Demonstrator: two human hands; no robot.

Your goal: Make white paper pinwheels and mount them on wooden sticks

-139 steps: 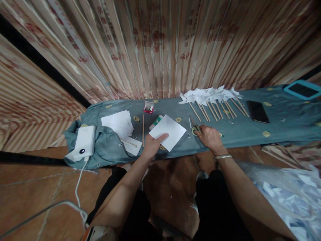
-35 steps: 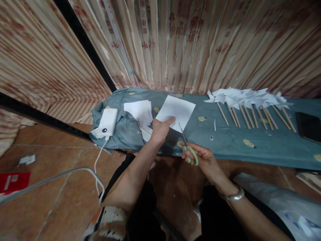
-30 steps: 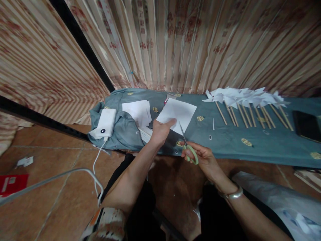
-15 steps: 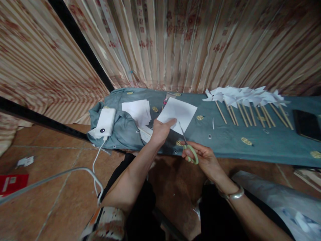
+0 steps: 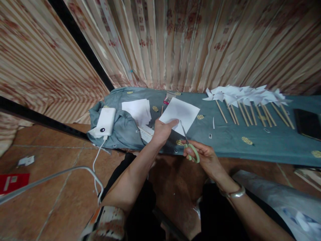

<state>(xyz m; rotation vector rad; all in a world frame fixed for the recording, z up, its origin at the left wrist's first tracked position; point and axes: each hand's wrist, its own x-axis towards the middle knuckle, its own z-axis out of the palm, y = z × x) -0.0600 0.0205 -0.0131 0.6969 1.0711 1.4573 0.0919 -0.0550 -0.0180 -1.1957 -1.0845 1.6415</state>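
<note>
My left hand (image 5: 164,130) grips a square sheet of white paper (image 5: 182,109) by its near left edge, thumb on top. Green-handled scissors (image 5: 192,152) are in my right hand (image 5: 202,154), with fingers through the loops. Their blades reach into the paper's near corner, beside my left thumb. A stack of white paper (image 5: 136,110) lies on the cloth left of my hands, with a white ruler-like strip (image 5: 145,133) below it. Behind the held sheet sits a small clear box with red (image 5: 168,98), partly covered.
Several white paper pinwheels on wooden sticks (image 5: 247,97) lie in a row at the right. A dark phone-like slab (image 5: 307,123) is past them. A white power bank (image 5: 105,122) with a cable sits at the left end of the cloth-covered bench (image 5: 225,142). A curtain (image 5: 163,43) hangs behind.
The held paper, my left hand and the scissors have shifted slightly to the right. More of the small box behind the sheet shows. The scissors' blades are still at the paper's near corner.
</note>
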